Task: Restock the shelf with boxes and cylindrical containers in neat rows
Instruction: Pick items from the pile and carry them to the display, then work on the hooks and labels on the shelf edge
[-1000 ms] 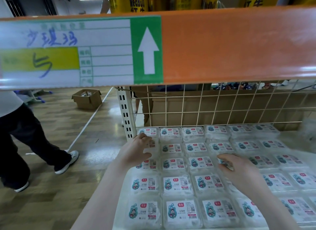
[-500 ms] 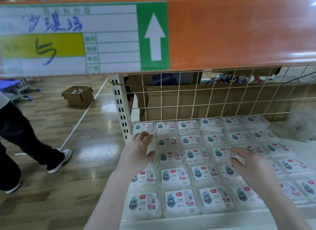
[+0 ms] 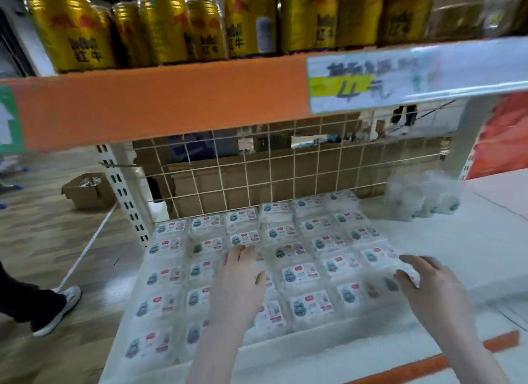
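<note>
**Row-straightening in progress**

While clear plastic labelled boxes lie in rows on the white lower shelf, left hand rests flat, fingers straight; right hand curls over an edge box — next, likely nudge that column flush.

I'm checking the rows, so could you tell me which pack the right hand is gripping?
The right hand grips the pack at the grid's right edge, second row from the front; the other packs there lie untouched.
</note>
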The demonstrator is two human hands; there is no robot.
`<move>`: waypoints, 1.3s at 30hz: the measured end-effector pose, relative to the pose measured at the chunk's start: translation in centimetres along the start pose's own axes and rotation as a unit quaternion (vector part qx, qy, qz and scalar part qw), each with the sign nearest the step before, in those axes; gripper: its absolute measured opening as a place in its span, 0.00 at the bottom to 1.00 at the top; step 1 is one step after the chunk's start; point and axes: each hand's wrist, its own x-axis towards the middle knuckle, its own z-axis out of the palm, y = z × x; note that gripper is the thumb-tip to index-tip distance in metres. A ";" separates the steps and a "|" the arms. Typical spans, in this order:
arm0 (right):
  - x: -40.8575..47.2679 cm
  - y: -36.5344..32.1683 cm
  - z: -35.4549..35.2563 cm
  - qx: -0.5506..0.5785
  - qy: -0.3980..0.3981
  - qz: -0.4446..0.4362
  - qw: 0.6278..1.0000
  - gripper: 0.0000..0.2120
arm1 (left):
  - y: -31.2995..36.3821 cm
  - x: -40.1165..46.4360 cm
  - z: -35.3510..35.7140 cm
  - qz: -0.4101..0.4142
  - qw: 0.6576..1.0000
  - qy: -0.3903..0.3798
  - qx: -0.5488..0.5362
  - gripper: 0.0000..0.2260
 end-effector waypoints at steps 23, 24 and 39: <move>8.1 33.8 -16.5 -0.125 0.065 0.027 0.990 0.09 | 42.4 -0.4 13.0 0.157 0.982 -0.062 -0.087 0.23; 8.7 34.8 -16.5 -0.121 0.076 0.029 0.989 0.09 | 43.5 0.2 13.8 0.160 0.981 -0.063 -0.086 0.23; 26.1 51.2 -16.7 -0.175 0.130 0.045 0.975 0.17 | 62.9 14.1 23.1 0.227 0.965 -0.067 -0.114 0.22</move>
